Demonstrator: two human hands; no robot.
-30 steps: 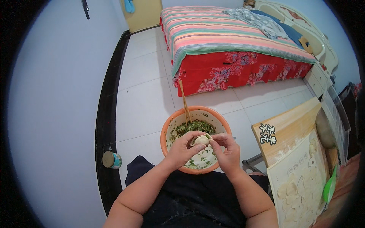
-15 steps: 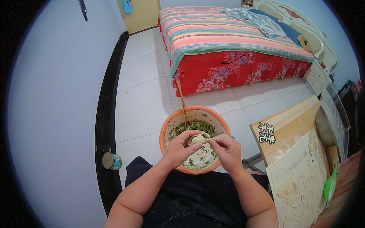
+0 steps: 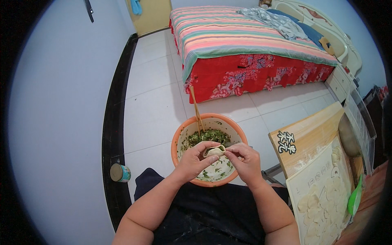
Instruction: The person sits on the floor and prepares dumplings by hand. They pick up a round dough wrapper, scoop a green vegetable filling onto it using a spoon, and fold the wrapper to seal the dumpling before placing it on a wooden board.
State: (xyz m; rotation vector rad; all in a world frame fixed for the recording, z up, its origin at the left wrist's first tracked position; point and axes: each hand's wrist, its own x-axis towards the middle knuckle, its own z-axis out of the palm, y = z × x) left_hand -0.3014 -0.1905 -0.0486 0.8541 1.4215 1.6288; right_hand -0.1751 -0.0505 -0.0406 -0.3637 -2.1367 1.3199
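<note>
Between my two hands is a half-closed dumpling (image 3: 214, 151), pale dough folded around a green filling that shows along its upper opening. My left hand (image 3: 195, 160) holds it from the left, thumb in front and fingers behind. At its right end my right hand (image 3: 245, 161) pinches the dough edge between thumb and fingers. Both hands are over an orange-rimmed bowl (image 3: 177, 139), pale inside. Chopped green filling (image 3: 212, 135) lies at the bowl's far side, with scraps stuck to its near wall. A pair of wooden chopsticks (image 3: 195, 107) stands in the filling, leaning on the far rim.
At right, a wooden board (image 3: 312, 122) carries a pale mat (image 3: 298, 185) with several flat dough wrappers (image 3: 312, 204). A green scoop-like tool (image 3: 355, 198) and a metal bowl (image 3: 348, 136) are beside it. A small tin (image 3: 119, 173) stands at left; a bed (image 3: 253, 41) is beyond.
The dumpling has tilted slightly, and its opening with the green filling faces up more. My fingers have shifted a little along its edge; the bowl and chopsticks stay in place.
</note>
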